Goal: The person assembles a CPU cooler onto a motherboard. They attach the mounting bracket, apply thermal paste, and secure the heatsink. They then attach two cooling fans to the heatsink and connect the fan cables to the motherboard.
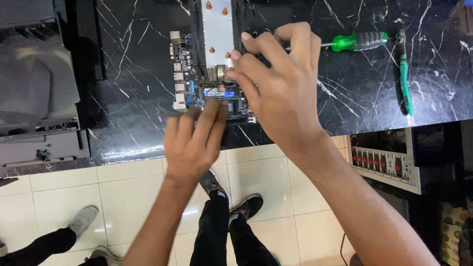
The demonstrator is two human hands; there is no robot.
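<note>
Black marble with white veins (133, 64) carries our work, a grey computer case (34, 83) at its left end. Our left hand (192, 140), fingers together, presses flat on the near edge of the motherboard (189, 74). Our right hand (281, 86) pinches beside the silver heatsink (218, 32). Farther right lie a green-handled screwdriver (357, 41) and pliers (403, 74).

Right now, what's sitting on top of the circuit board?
A tall silver heatsink stands on the circuit board. Both hands, left hand and right hand, cover its lower and right parts.
</note>
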